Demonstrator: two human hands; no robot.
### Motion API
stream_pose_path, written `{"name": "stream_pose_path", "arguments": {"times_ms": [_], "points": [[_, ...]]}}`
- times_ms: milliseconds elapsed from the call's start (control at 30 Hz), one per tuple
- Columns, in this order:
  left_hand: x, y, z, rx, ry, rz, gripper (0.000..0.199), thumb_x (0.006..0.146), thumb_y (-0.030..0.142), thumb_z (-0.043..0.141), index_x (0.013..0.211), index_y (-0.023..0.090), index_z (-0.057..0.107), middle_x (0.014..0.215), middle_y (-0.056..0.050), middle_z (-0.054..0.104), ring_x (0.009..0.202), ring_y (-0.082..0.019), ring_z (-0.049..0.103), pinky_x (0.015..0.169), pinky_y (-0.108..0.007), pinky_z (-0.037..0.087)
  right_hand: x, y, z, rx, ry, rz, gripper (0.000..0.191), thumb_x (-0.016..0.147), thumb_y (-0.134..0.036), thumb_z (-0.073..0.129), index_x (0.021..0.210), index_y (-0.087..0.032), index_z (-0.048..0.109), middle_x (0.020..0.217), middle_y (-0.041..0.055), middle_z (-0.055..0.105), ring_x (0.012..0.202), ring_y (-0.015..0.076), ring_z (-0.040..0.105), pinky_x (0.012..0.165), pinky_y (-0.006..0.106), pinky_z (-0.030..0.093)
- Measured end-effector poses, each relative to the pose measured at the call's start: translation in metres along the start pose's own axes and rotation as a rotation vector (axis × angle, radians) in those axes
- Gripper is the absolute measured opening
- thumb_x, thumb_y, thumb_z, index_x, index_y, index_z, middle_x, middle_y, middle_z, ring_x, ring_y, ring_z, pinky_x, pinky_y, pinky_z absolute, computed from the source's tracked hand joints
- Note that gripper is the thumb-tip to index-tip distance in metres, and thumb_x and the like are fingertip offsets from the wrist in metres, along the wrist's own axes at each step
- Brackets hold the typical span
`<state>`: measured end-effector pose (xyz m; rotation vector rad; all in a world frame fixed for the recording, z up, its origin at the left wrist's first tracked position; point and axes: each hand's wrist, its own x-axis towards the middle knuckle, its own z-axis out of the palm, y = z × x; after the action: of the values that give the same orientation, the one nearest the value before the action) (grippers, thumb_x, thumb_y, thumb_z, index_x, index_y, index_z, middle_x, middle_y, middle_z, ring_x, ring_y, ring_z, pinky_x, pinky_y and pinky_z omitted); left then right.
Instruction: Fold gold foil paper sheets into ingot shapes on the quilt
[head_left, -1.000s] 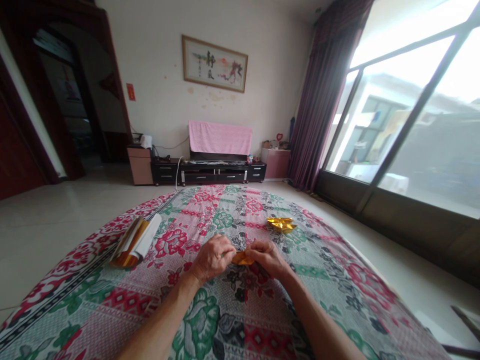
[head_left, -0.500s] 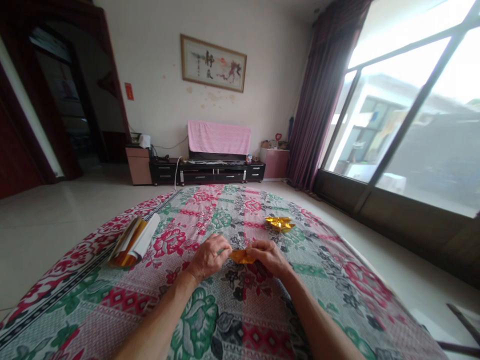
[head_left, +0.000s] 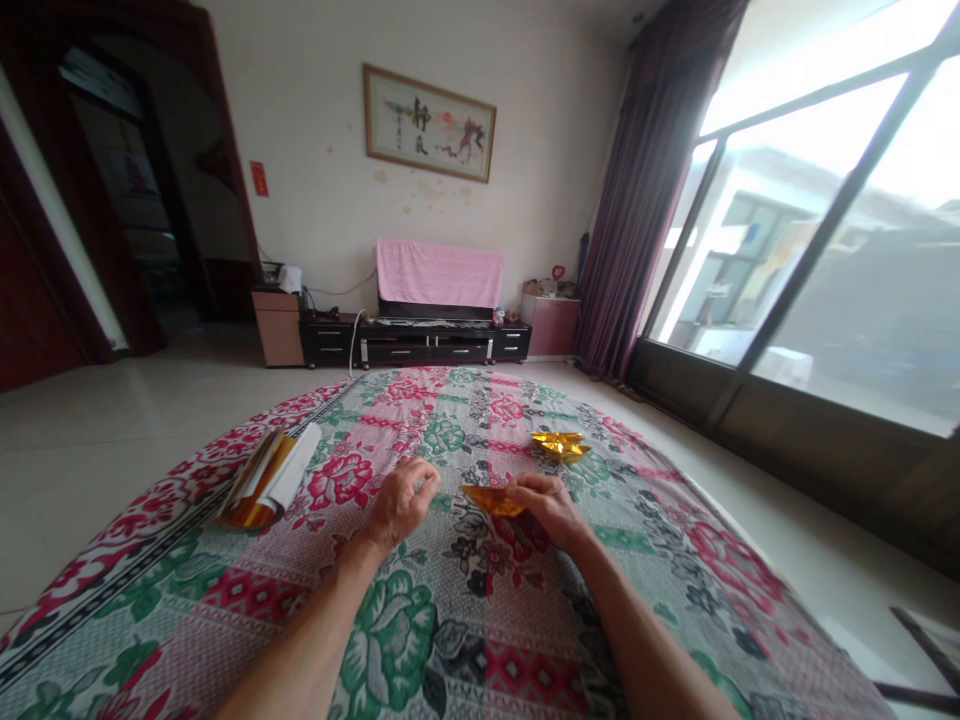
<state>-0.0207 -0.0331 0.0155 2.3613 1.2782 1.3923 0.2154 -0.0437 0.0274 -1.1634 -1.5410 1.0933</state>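
My right hand pinches one end of a folded piece of gold foil paper between thumb and fingers. The paper's pointed free end faces left, over the patterned cloth. To the left of it, apart from the paper, my left hand has its fingers curled in with the thumb near them, and nothing shows in it. Beyond my right hand lie folded gold foil pieces, shaped like small boats. A loose roll of gold and white sheets rests on the cloth at the left.
A floral cloth in red, green and grey covers the round table. Past its far edge stands a low black cabinet with a pink cloth draped above it. A large window runs along the right.
My left hand has let go of the gold foil paper and moved a little to the left. My right hand still holds the paper, and more of it shows.
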Motion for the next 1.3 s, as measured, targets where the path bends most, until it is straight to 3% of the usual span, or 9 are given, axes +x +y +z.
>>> {"name": "stream_pose_path", "arguments": {"times_ms": [100,267,533,1033,1300], "points": [[0.002,0.006,0.0,0.0,0.091,0.025,0.016,0.084,0.019,0.045,0.076,0.017,0.059,0.081,-0.005,0.062,0.083,-0.017,0.056,0.079,-0.031,0.045,-0.002,-0.003,-0.001,0.014,0.004,0.009,0.025,0.065,-0.041,0.062,0.062,-0.015,0.062,0.055,-0.0016,0.056,0.049,0.0097,0.045,0.048,0.021,0.034],[0.006,0.029,0.012,-0.009,-0.001,0.18,0.018,0.079,0.02,0.054,0.094,0.019,0.064,0.094,-0.006,0.063,0.093,-0.019,0.055,0.087,-0.032,0.043,-0.001,-0.005,0.009,-0.094,-0.03,-0.123,0.027,0.069,-0.041,0.063,0.064,-0.014,0.065,0.056,-0.0016,0.056,0.051,0.0095,0.046,0.051,0.021,0.035],[0.007,0.031,0.015,0.032,-0.084,0.188,0.013,0.082,0.018,0.053,0.075,0.019,0.063,0.075,-0.003,0.062,0.079,-0.017,0.054,0.076,-0.031,0.043,0.003,-0.004,0.023,-0.272,-0.033,-0.344,0.019,0.075,-0.033,0.06,0.073,-0.018,0.07,0.067,0.0017,0.064,0.061,0.0122,0.054,0.059,0.022,0.041],[0.006,0.021,0.012,0.039,-0.136,0.163,0.015,0.083,0.018,0.052,0.073,0.019,0.063,0.074,-0.002,0.063,0.078,-0.016,0.054,0.075,-0.029,0.042,0.001,-0.001,0.019,-0.279,0.009,-0.34,0.018,0.073,-0.032,0.062,0.075,-0.018,0.073,0.069,0.0043,0.066,0.062,0.0145,0.058,0.06,0.024,0.043],[0.008,0.02,0.011,0.026,-0.126,0.157,0.017,0.083,0.018,0.052,0.07,0.019,0.063,0.072,-0.002,0.063,0.076,-0.015,0.054,0.073,-0.028,0.042,-0.001,-0.001,0.017,-0.236,0.071,-0.246,0.019,0.07,-0.034,0.063,0.07,-0.017,0.072,0.067,0.0033,0.067,0.061,0.0148,0.057,0.058,0.024,0.043]]}}
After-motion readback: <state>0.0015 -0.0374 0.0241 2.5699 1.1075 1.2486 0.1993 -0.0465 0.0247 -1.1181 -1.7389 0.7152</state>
